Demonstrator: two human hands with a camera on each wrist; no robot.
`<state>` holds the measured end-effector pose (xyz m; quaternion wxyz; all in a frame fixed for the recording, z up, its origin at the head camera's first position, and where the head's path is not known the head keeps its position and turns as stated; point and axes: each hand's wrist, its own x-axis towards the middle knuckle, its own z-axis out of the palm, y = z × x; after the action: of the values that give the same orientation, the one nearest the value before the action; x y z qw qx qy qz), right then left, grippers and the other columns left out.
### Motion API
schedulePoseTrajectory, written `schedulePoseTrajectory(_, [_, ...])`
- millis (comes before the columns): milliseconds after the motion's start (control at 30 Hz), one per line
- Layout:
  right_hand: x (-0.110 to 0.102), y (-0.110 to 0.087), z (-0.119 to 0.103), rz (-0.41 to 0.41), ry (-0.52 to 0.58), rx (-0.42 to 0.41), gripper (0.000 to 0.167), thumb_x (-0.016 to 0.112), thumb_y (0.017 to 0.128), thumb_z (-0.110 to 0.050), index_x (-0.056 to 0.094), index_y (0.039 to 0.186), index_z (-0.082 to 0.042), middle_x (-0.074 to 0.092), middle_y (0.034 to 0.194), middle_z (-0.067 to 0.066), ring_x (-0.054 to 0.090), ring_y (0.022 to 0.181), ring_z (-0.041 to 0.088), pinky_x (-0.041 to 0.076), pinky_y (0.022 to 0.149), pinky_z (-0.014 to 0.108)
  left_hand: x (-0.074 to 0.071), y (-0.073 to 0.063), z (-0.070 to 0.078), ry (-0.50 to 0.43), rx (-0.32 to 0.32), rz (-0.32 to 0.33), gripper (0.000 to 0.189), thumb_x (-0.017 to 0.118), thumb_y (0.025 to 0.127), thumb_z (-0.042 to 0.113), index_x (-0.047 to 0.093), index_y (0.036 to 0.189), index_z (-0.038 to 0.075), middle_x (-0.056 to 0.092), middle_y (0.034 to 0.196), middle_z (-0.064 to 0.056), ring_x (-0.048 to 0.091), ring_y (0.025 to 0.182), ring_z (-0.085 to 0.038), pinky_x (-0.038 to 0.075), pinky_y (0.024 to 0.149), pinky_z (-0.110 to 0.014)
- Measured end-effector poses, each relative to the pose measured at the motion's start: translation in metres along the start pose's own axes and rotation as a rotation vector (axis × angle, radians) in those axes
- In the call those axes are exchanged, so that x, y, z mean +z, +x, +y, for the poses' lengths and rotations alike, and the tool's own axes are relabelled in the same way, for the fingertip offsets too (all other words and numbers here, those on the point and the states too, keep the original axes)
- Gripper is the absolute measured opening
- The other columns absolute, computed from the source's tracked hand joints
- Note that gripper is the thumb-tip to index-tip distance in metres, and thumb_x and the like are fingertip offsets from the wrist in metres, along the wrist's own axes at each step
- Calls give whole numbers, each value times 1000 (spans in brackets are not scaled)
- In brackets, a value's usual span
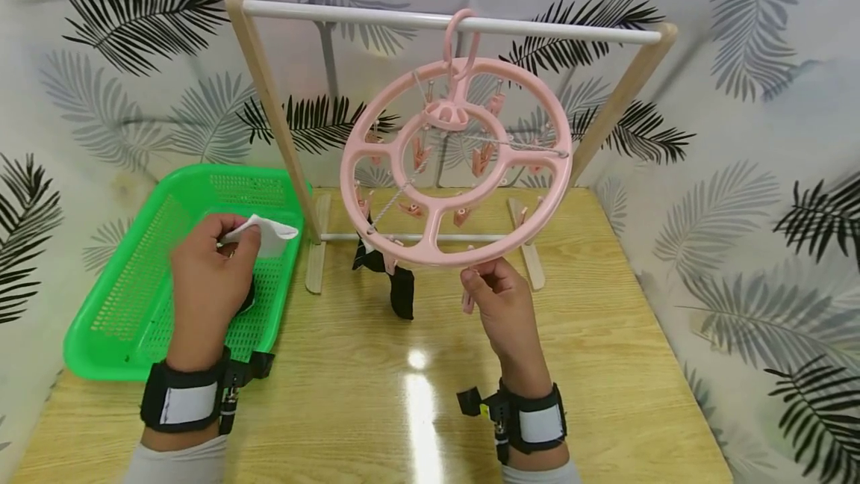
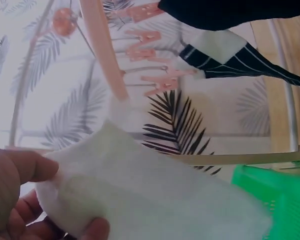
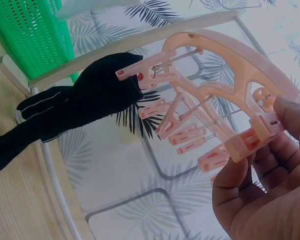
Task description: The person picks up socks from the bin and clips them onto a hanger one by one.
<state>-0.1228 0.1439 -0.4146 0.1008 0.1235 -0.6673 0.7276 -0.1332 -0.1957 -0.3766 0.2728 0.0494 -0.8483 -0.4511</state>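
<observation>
My left hand (image 1: 211, 275) pinches a white cloth (image 1: 270, 234) between thumb and fingers, above the green basket; in the left wrist view the cloth (image 2: 155, 190) spreads out below the hanger. My right hand (image 1: 500, 305) grips a pink clothespin (image 1: 468, 300) under the near rim of a round pink clip hanger (image 1: 470, 252). The right wrist view shows this clothespin (image 3: 252, 137) between thumb and fingers. From another pin on the hanger a black sock (image 3: 100, 82) hangs. Behind it is a dark sock with white stripes (image 2: 225, 60), partly hidden.
The hanger's hook hangs on the white bar (image 1: 376, 17) of a wooden-legged stand. A green basket (image 1: 94, 320) sits at the left with a dark item inside, mostly covered by my left hand. Several pink pins dangle from the hanger. Leaf-patterned cloth (image 1: 739, 245) surrounds the wooden table (image 1: 591, 394).
</observation>
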Motion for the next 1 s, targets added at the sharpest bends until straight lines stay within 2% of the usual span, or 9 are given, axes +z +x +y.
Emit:
schedulePoseTrajectory(67, [0,0,0,-5,6,-15,4,60,96,3,60,92,3,56,76,7,54,57,16,47,51,24,-1,-7,7,7,22,-34,21,65,95,17,67,100,-3,69,100,-17,68,85,-21,42,70,-9])
schedulePoseTrajectory(200, [1,1,0,-10,12,-30,6,60,96,3,59,90,3,56,74,7,56,57,15,48,52,24,0,-23,20,56,51,-124,19,66,95,18,67,98,-1,69,100,-19,69,88,-34,50,71,-26])
schedulePoseTrajectory(300, [0,1,-1,-17,28,-27,7,60,96,3,57,90,5,58,74,8,59,59,16,51,53,24,6,-39,29,58,40,-172,16,68,94,18,67,93,2,71,96,-17,69,82,-30,52,66,-38])
schedulePoseTrajectory(467, [0,0,-1,-35,46,-23,10,59,96,5,54,91,11,60,76,8,62,61,17,54,57,27,23,-70,39,-26,-42,-217,12,71,93,16,67,91,5,72,93,-10,69,83,-21,52,68,-25])
schedulePoseTrajectory(567, [0,0,-1,-39,43,-16,11,60,96,4,53,92,12,61,76,8,63,62,17,54,58,28,36,-83,44,-71,-93,-272,11,71,93,15,69,99,6,72,95,-8,69,85,-20,54,71,-27])
schedulePoseTrajectory(633, [-2,0,-1,-40,34,-13,12,60,96,4,53,91,12,61,75,8,63,62,18,55,58,29,44,-89,47,-79,-93,-304,15,71,92,13,71,105,5,72,97,-8,69,86,-20,56,73,-33])
schedulePoseTrajectory(733, [-3,0,-2,-37,28,-13,12,60,96,4,53,90,12,62,75,9,63,62,18,55,58,29,55,-96,51,-81,-49,-339,19,71,92,11,72,109,3,72,101,-10,68,87,-23,56,74,-40])
schedulePoseTrajectory(833, [-3,-1,-3,-35,20,-9,11,59,96,5,53,90,11,62,74,9,63,62,18,55,58,30,65,-102,54,-98,-20,-371,17,70,92,9,72,108,2,70,104,-10,67,89,-23,57,75,-40])
schedulePoseTrajectory(1000, [-2,-3,-5,-32,5,0,11,60,96,4,54,90,10,63,73,9,63,61,19,56,59,31,81,-110,60,-159,-46,-447,16,69,93,8,71,108,3,68,104,-9,67,91,-21,58,74,-35])
